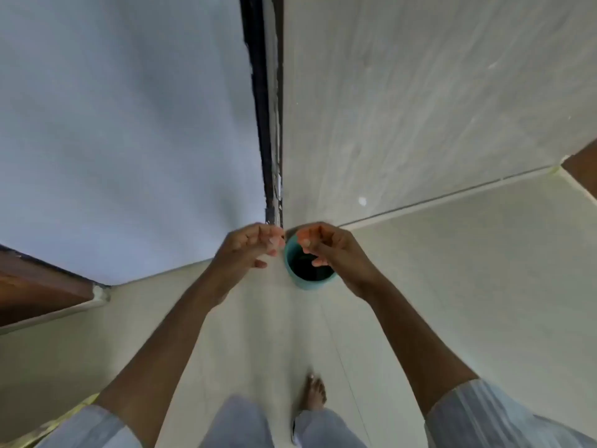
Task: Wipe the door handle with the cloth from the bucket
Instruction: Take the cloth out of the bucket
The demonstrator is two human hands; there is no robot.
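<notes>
Head view, looking down. Teal bucket (310, 270) stands on the pale floor (452, 286) in the corner where a white wall (129, 140) meets a grey one, just past centre at 12 o'clock. Interior dark; cloth not discernible. Left hand (250, 250) at the bucket's 9 o'clock, fingers loosely curled, empty. Right hand (326, 250) over the rim, fingers curled, holding nothing. One bare foot (315, 394) at 6 o'clock.

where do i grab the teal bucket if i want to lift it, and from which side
Grip the teal bucket by its upper rim, coming straight down from above. It stands upright on the floor with its mouth open to the camera, close to the wall corner, so the near rim is the freest. No handle shows. Both the right hand and left hand hover empty nearby.
</notes>
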